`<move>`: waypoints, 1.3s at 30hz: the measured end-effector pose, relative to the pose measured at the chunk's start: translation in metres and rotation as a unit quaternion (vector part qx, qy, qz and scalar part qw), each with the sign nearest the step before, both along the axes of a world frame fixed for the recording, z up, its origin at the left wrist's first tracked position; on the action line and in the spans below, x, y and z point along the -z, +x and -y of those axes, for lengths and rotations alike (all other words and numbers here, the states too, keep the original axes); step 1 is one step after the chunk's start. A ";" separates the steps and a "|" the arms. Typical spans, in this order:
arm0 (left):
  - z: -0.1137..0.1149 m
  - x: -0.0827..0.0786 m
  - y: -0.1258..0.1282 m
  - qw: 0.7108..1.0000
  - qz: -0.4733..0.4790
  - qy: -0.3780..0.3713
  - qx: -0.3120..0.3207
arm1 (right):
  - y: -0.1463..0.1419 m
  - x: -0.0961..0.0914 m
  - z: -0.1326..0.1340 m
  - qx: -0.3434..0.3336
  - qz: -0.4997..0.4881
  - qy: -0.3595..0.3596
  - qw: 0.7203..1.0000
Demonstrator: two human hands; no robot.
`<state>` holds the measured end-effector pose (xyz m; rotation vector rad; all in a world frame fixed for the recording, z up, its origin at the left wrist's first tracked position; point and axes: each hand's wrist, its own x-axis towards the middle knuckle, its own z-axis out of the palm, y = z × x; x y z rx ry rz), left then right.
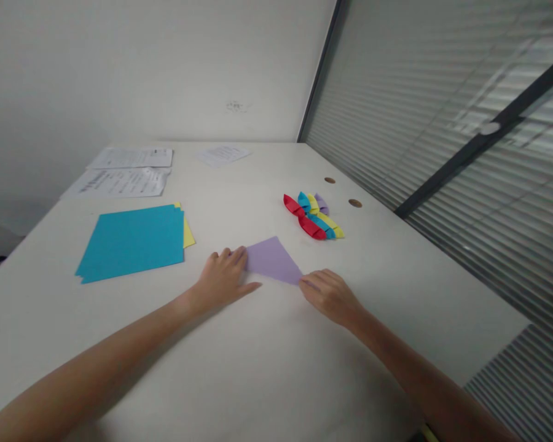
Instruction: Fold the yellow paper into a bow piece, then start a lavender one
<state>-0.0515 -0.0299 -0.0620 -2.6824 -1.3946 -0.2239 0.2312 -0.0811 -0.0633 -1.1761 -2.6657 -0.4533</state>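
Observation:
A folded purple sheet of paper [273,260], triangular in outline, lies on the white table in front of me. My left hand [225,274] rests over its left corner, fingers laid on the paper and thumb stretched out toward me; that corner is hidden. At the right corner, my right hand [328,296] has its fingers closed, pinching the paper's tip. Just beyond are several small folded paper pieces, among them red [311,227], blue [321,226], yellow [332,224] and purple [321,204] ones, lying close together.
On the left lies a stack of blue paper sheets [131,242] with yellow paper [188,233] showing at its right edge. Printed sheets [120,182] lie farther back, another [223,155] near the wall. Two round holes [355,203] sit near the table's right edge, beside blinds [442,110].

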 end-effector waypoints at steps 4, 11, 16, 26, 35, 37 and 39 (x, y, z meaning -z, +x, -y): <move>-0.007 -0.020 0.008 0.998 0.041 0.036 0.037 | -0.006 -0.022 -0.022 -0.013 -0.017 0.053 0.998; -0.039 -0.074 0.042 0.907 0.381 -0.159 0.085 | -0.041 -0.102 -0.056 0.024 -0.292 0.054 0.955; -0.043 -0.084 0.057 0.637 0.700 -0.321 0.028 | -0.047 -0.128 -0.074 0.081 -0.492 -0.047 0.865; -0.039 -0.087 0.046 0.603 0.753 -0.261 0.038 | -0.043 -0.127 -0.074 0.041 -0.395 -0.275 0.875; -0.037 -0.104 0.032 0.601 0.769 -0.218 0.009 | -0.045 -0.136 -0.072 0.052 -0.393 -0.305 0.866; -0.039 -0.105 0.029 0.574 0.790 -0.215 -0.003 | -0.035 -0.136 -0.075 0.069 -0.425 -0.325 0.842; -0.041 -0.105 0.026 0.549 0.809 -0.211 -0.011 | -0.025 -0.135 -0.077 0.066 -0.472 -0.334 0.813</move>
